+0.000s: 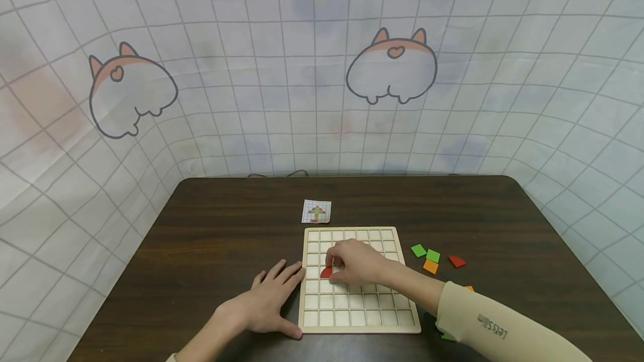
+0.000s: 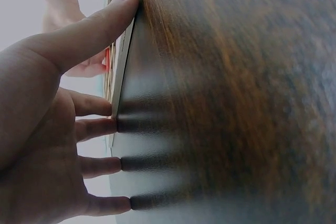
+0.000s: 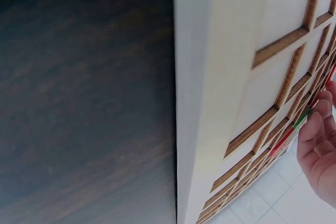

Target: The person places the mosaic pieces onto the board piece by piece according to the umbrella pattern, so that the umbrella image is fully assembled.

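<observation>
A pale wooden grid board [image 1: 359,329] lies on the dark table. My left hand [image 1: 266,300] rests at its left side, fingers spread and straight. In the left wrist view the thumb of that left hand [image 2: 37,114] touches the board's edge [image 2: 122,72]. Over the board's middle, my right hand [image 1: 354,261] has curled fingers, with thumb and fingertip at a red quarter-circle tile [image 1: 326,272]. The right wrist view shows a green tile [image 3: 302,118] and a red tile [image 3: 282,142] on the board beside the right hand [image 3: 320,150]; the head view hides the green one.
A small pattern card [image 1: 316,212] lies behind the board. To the right are loose green tiles [image 1: 418,250], an orange tile [image 1: 430,266] and a red quarter-circle tile [image 1: 457,261]. More tiles are partly hidden by the right sleeve [image 1: 503,323]. A patterned curtain [image 1: 312,144] hangs behind the table.
</observation>
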Motion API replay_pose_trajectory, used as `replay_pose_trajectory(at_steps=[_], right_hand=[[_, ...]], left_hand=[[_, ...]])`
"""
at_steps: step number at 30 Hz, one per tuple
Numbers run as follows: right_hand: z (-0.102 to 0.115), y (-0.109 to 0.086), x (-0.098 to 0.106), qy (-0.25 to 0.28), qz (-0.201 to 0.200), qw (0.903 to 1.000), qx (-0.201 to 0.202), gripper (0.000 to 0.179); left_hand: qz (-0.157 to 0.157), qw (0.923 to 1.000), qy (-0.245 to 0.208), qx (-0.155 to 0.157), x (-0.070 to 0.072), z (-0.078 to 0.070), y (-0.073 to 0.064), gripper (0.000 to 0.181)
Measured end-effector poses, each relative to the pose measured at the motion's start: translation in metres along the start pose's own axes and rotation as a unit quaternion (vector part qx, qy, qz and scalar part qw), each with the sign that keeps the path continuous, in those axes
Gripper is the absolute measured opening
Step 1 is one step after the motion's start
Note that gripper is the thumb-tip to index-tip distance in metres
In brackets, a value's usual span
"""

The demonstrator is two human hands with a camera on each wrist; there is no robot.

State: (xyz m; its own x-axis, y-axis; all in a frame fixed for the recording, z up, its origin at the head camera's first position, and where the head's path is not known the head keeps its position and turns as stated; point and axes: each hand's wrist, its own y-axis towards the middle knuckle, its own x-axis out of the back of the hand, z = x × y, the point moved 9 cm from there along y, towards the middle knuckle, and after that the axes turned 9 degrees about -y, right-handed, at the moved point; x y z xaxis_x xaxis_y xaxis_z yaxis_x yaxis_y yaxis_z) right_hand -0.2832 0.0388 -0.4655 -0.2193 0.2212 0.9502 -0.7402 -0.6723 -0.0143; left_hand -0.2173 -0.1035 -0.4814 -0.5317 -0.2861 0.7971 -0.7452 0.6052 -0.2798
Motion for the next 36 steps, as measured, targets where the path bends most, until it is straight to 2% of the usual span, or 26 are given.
replay_pose_trajectory(at_steps=[9, 19, 28, 36], right_hand=[[-0.001, -0.004, 0.004, 0.012, -0.007, 0.9999, 0.005, 0.018], [-0.012, -0.030, 0.028, 0.052, -0.038, 0.9976, 0.023, 0.013], [-0.044, -0.059, 0.046, 0.079, -0.066, 0.9946, 0.003, 0.011], [-0.079, -0.085, 0.055, 0.103, -0.064, 0.9918, -0.040, 0.013]], left_hand=[[0.006, 1.0000, -0.007, 0.002, -0.002, 0.001, 0.001, 0.114], [0.008, 0.9999, -0.007, 0.005, -0.003, 0.004, 0.003, 0.114], [0.012, 0.9999, -0.008, 0.003, -0.003, 0.003, 0.003, 0.114], [0.014, 0.9999, -0.008, 0.005, -0.003, 0.003, 0.003, 0.113]])
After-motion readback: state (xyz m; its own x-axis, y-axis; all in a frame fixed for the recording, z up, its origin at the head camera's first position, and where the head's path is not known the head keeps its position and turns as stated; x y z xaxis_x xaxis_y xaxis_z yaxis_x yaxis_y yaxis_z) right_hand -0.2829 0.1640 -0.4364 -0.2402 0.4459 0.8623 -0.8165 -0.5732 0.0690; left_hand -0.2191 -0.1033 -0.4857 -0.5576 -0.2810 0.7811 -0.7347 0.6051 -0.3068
